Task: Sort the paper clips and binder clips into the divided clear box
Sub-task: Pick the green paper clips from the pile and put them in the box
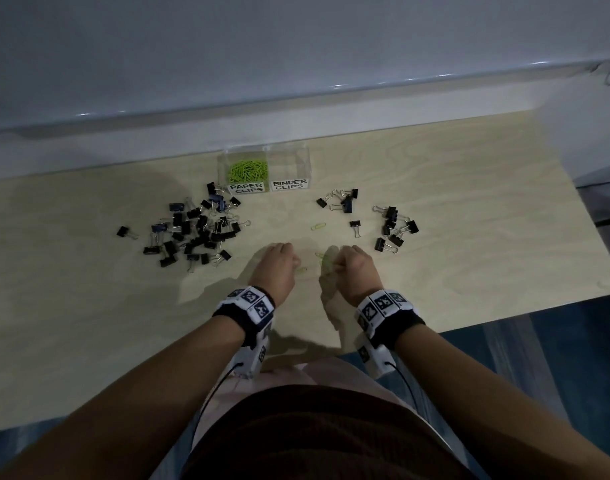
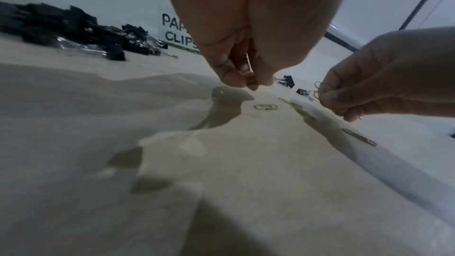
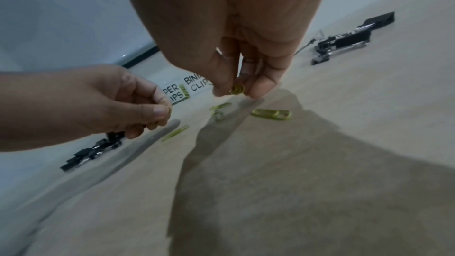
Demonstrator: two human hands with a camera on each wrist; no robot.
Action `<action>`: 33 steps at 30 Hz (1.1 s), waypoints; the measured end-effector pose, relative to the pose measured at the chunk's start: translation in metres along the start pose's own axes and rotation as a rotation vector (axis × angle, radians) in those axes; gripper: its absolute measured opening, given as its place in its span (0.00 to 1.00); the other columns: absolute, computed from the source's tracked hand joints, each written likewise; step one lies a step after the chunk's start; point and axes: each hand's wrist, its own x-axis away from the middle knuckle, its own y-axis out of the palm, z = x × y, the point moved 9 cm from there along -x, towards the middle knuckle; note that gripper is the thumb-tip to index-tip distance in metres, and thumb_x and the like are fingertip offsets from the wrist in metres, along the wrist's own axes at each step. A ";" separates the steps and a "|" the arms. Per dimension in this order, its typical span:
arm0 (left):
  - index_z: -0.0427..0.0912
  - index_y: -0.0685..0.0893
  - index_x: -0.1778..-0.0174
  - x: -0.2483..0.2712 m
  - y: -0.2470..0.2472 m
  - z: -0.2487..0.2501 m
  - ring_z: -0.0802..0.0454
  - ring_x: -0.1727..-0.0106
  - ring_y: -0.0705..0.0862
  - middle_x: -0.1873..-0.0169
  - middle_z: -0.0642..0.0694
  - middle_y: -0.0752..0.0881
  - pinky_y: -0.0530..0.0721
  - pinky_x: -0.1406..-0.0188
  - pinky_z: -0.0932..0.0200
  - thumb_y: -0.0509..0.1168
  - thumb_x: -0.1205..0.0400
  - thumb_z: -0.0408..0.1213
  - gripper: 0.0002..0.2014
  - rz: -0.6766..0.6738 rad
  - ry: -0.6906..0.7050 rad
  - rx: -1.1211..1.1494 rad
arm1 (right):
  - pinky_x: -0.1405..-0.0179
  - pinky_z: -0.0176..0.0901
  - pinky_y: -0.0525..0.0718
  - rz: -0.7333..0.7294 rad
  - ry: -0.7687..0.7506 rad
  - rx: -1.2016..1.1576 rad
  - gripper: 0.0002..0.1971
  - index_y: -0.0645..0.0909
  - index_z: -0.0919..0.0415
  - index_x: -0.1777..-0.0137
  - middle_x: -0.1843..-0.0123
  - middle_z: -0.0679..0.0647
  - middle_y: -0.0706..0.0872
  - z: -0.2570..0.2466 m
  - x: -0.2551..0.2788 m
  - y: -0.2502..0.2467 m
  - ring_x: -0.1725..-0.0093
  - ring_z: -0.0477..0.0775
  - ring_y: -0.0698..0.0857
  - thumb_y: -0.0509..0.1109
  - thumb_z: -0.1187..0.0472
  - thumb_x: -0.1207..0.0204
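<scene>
The setting reads as an office or desk workstation arranged for a recorded sorting exercise. A pale wood-grain worktop (image 1: 435,237) stands against a plain grey-white wall (image 1: 296,46) with a glossy rounded ledge (image 1: 366,86) along it. The items present are stationery: black binder clips (image 1: 192,230) in loose heaps, green paper clips (image 1: 318,226), and a divided clear box (image 1: 265,169) bearing hand-lettered labels "PAPER CLIPS" and "BINDER CLIPS". Blue patterned flooring (image 1: 556,341) shows beyond the worktop edge. Both wrists carry bands with printed square markers (image 1: 253,301), indicating a data-capture setup.
</scene>
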 end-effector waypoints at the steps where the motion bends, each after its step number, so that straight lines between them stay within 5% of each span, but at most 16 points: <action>1: 0.36 0.77 0.53 0.003 0.001 -0.005 0.41 0.44 0.77 0.51 0.39 0.82 0.74 0.48 0.52 0.59 0.18 0.29 0.03 0.005 -0.011 0.035 | 0.61 0.49 0.77 -0.001 0.001 -0.016 0.04 0.77 0.70 0.62 0.57 0.67 0.81 -0.002 0.002 0.001 0.57 0.67 0.81 0.62 0.75 0.33; 6: 0.32 0.76 0.39 0.013 0.016 -0.002 0.39 0.42 0.81 0.43 0.35 0.82 0.80 0.42 0.46 0.62 0.18 0.31 0.13 -0.069 -0.038 0.061 | 0.47 0.49 0.78 -0.108 0.109 0.072 0.11 0.75 0.69 0.44 0.44 0.64 0.82 -0.011 0.004 0.012 0.44 0.64 0.80 0.62 0.70 0.25; 13: 0.34 0.77 0.48 0.003 0.022 0.005 0.40 0.44 0.77 0.45 0.37 0.78 0.78 0.44 0.49 0.62 0.19 0.31 0.06 -0.130 -0.046 -0.112 | 0.36 0.50 0.76 -0.193 0.091 0.229 0.15 0.72 0.70 0.39 0.37 0.65 0.76 -0.020 -0.001 0.020 0.36 0.64 0.75 0.62 0.72 0.26; 18: 0.36 0.76 0.49 -0.001 0.023 0.010 0.41 0.45 0.77 0.47 0.38 0.79 0.78 0.46 0.48 0.63 0.20 0.29 0.05 -0.144 0.035 -0.175 | 0.41 0.49 0.78 -0.141 -0.024 0.237 0.17 0.72 0.70 0.38 0.37 0.63 0.73 -0.027 -0.001 0.021 0.40 0.63 0.75 0.62 0.73 0.27; 23: 0.36 0.76 0.52 -0.024 -0.006 0.018 0.39 0.51 0.81 0.53 0.38 0.83 0.76 0.54 0.50 0.61 0.19 0.29 0.02 -0.072 0.043 -0.040 | 0.53 0.54 0.85 -0.045 -0.212 0.223 0.10 0.80 0.66 0.48 0.49 0.63 0.77 -0.039 -0.009 0.013 0.53 0.63 0.79 0.67 0.69 0.30; 30: 0.34 0.75 0.41 -0.077 -0.020 0.031 0.41 0.46 0.83 0.45 0.37 0.83 0.75 0.51 0.56 0.63 0.20 0.29 0.12 -0.033 -0.031 0.040 | 0.53 0.51 0.75 -0.084 -0.140 0.182 0.07 0.77 0.71 0.51 0.51 0.69 0.81 -0.041 -0.018 0.003 0.48 0.66 0.78 0.62 0.71 0.27; 33: 0.32 0.76 0.42 -0.084 -0.012 0.032 0.37 0.44 0.83 0.45 0.34 0.84 0.79 0.45 0.48 0.65 0.20 0.32 0.13 -0.083 -0.050 -0.048 | 0.51 0.51 0.76 -0.107 -0.094 0.186 0.08 0.75 0.69 0.48 0.48 0.67 0.81 -0.028 -0.018 0.003 0.47 0.65 0.77 0.60 0.70 0.25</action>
